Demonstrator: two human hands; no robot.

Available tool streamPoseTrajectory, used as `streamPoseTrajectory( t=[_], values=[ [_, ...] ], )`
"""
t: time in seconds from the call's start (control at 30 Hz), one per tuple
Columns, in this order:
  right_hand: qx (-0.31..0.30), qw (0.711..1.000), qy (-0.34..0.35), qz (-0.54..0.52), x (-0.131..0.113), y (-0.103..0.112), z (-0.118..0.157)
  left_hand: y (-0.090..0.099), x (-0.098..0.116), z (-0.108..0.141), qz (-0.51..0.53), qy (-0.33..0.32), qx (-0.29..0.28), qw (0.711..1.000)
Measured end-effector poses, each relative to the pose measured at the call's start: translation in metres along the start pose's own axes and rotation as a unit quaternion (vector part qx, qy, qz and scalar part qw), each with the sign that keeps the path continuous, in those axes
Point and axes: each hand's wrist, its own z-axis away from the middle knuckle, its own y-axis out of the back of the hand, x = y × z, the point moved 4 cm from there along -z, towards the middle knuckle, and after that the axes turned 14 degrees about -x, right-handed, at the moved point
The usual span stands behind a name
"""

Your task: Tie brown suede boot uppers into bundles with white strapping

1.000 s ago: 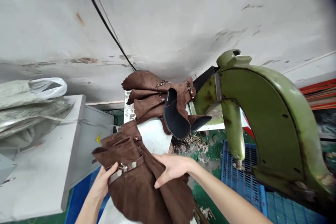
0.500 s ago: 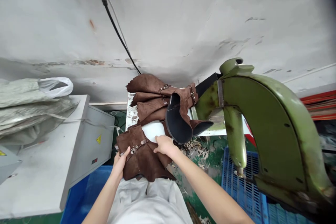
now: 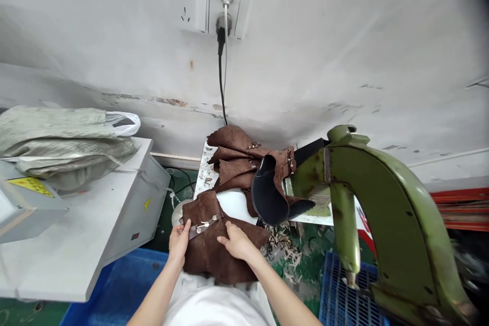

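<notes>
A brown suede boot upper [image 3: 214, 257] with a metal-studded strap [image 3: 204, 225] lies across my lap. My left hand [image 3: 179, 242] is closed on its left edge, at the strap's end. My right hand [image 3: 237, 242] grips the suede on the right, just below a white rounded surface [image 3: 234, 205], thumb and fingers curled. Beyond my hands, more brown suede uppers [image 3: 233, 160] with buckles lie piled on a small worn table [image 3: 201, 175]. One curved piece shows its dark lining [image 3: 267, 196].
A green machine arm [image 3: 389, 204] stands close on the right, above a blue crate [image 3: 344, 290]. To the left is a grey cabinet [image 3: 87, 244] with folded sacks [image 3: 69, 142] on top, and a blue bin [image 3: 126, 280] below. Scraps [image 3: 286, 254] litter the floor. Cords hang from a wall socket [image 3: 208, 2].
The camera view has tilted up and shifted left, bringing the wall socket into sight. My right hand has moved off the white surface onto the suede; the left keeps hold of the edge.
</notes>
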Motion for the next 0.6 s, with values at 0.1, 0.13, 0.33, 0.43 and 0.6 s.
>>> streamPoseTrajectory(
  t=[0.1,0.13,0.33,0.43,0.6],
  values=[
    [0.008,0.999,0.038,0.034,-0.014,0.011,0.007,0.004,-0.001,0.012,-0.013,-0.007,0.001,1.000],
    [0.017,0.997,0.043,0.065,-0.019,0.016,0.008,0.004,-0.003,0.016,-0.020,-0.009,-0.003,1.000],
    [-0.013,0.982,-0.053,0.180,-0.021,0.026,-0.017,-0.001,0.003,0.042,-0.162,0.044,0.075,0.983],
    [-0.017,0.985,-0.053,0.166,-0.012,0.025,-0.033,-0.022,0.044,0.056,-0.367,-0.169,0.120,0.907],
    [-0.007,0.991,-0.037,0.128,-0.007,0.022,-0.033,-0.085,0.046,0.051,-0.604,-0.250,-0.088,0.751]
  ],
)
